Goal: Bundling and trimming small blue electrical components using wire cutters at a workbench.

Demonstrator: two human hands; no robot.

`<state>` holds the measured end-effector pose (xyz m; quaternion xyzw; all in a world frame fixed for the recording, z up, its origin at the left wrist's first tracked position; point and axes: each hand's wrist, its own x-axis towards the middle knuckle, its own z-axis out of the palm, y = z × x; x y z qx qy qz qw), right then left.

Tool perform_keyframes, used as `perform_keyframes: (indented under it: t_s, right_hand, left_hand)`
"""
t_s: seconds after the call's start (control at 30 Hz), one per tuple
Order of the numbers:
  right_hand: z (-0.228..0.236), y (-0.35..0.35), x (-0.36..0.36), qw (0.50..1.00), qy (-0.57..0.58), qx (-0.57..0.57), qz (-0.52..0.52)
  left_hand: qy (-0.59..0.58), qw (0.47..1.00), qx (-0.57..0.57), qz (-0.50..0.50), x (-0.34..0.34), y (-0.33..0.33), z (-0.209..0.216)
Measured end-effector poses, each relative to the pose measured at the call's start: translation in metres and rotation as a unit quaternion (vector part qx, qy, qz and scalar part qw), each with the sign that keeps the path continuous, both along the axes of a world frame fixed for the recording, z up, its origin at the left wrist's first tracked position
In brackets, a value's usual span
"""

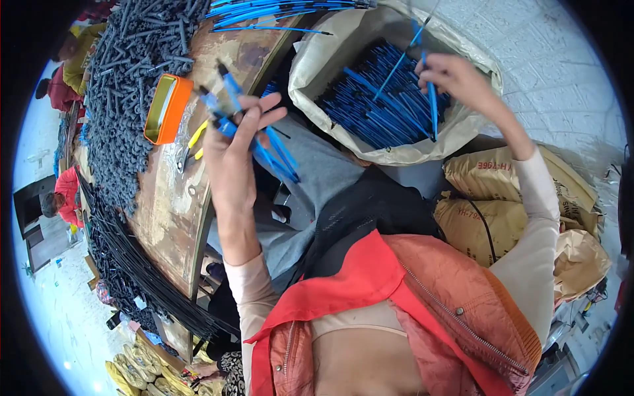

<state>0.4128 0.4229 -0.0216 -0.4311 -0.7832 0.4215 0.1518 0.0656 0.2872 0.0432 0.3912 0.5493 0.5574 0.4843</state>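
My left hand (231, 148) is over the table's edge, closed around a small bunch of blue strips (281, 158) with dark ends. Some of its fingers stick out to the side. My right hand (456, 79) is above an open pale woven sack (307, 109), its fingers pinching a blue strip (433, 109) that hangs downward. A long, thin light-blue strip (398, 68) slants across the sack's mouth beside that hand; whether the hand holds it I cannot tell. Many similar blue strips (376, 119) lie inside the sack.
On the wooden table (175, 198) are a heap of dark grey tubular parts (125, 112), an orange box (177, 109), a yellow-handled tool (196, 137), black rods (142, 254) and more blue strips (271, 13). Brown paper sacks (489, 221) lie at right. People (66, 198) work at far left.
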Motion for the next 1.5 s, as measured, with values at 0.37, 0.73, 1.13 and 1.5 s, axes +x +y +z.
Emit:
perform_keyframes:
  t_s: [0.37, 0.73, 1.13, 1.5]
  right_hand:
    - [0.094, -0.047, -0.091, 0.974, 0.103, -0.114, 0.165]
    - [-0.216, 0.028, -0.092, 0.962, -0.244, 0.055, 0.112]
    - [-0.23, 0.058, -0.026, 0.959, -0.27, -0.045, 0.072]
    - [0.048, -0.01, -0.047, 0.966, 0.173, -0.19, 0.032]
  left_hand:
    - [-0.011, 0.997, 0.047, -0.065, 0.032, 0.004, 0.012]
    - [-0.108, 0.99, 0.088, 0.013, -0.007, -0.063, 0.055]
    - [-0.183, 0.982, -0.003, 0.041, -0.011, -0.045, 0.039]
    - [0.166, 0.983, 0.032, 0.074, 0.007, 0.012, 0.009]
